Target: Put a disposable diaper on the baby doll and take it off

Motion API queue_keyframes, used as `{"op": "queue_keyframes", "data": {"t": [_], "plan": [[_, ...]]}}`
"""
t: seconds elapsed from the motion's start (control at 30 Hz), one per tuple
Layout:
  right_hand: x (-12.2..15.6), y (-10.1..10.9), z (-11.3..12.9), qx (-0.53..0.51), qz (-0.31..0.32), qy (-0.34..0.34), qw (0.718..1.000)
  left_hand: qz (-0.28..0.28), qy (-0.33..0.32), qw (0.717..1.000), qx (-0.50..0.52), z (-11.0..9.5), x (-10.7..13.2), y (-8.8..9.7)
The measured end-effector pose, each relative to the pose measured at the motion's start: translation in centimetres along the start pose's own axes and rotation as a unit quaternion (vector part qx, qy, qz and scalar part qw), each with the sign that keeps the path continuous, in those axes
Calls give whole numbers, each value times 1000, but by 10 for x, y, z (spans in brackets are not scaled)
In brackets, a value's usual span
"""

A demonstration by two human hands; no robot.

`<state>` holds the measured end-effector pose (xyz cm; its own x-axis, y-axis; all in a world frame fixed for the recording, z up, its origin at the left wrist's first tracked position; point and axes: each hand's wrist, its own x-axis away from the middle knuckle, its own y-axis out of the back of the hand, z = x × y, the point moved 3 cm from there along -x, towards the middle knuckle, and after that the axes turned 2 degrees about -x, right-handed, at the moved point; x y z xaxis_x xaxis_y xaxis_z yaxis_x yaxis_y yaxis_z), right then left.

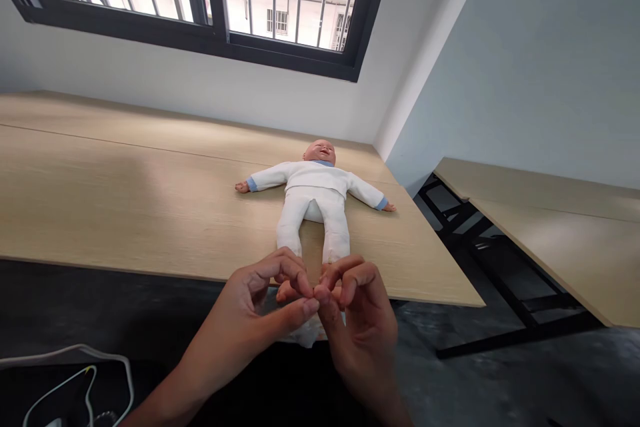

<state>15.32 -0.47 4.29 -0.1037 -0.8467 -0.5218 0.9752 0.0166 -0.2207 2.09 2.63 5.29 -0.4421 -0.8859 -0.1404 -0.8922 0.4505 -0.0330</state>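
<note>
- The fingertips of the left hand (255, 310) and the right hand (364, 320) are brought close together, thumbs and forefingers bent into pinches that almost meet; whether they are fully closed, or clamped on something tiny, cannot be told.
- Behind the fingers, the lower legs and feet of a doll (316, 177) are partly covered from view; whether they are touched by the hands cannot be told.
- A pale, crumpled thing (307, 335) is half hidden below the hands.
- The doll is laid face up on a wooden-topped table (150, 213), with its arms spread, its legs parted and its feet near the front edge.
- It is dressed in a white top and white trousers, trimmed with blue at collar and cuffs.
- At the lower left, a white cable (83, 347) is looped over a dark surface.
- To the right, a second table (555, 240) is supported by a black frame.
- Beyond, a barred window (295, 61) is set in the wall.
</note>
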Motion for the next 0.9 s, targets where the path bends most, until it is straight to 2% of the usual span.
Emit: {"op": "queue_keyframes", "data": {"t": [0.13,0.3,0.5,0.67,0.9], "plan": [[0,3,3,-3,-3,-10,1000,-5,-21,1000,-1,-4,0,-1],[-6,2,0,-98,31,-66,993,6,-16,1000,23,-8,-3,-6],[-9,-3,-11,-231,72,-138,960,17,-21,999,25,-9,-4,-8],[-9,-2,-13,-256,64,-192,945,3,-22,1000,8,-8,-3,-6],[-4,-5,-26,-276,64,-320,904,-15,-35,999,-2,-7,-2,-7]]}}
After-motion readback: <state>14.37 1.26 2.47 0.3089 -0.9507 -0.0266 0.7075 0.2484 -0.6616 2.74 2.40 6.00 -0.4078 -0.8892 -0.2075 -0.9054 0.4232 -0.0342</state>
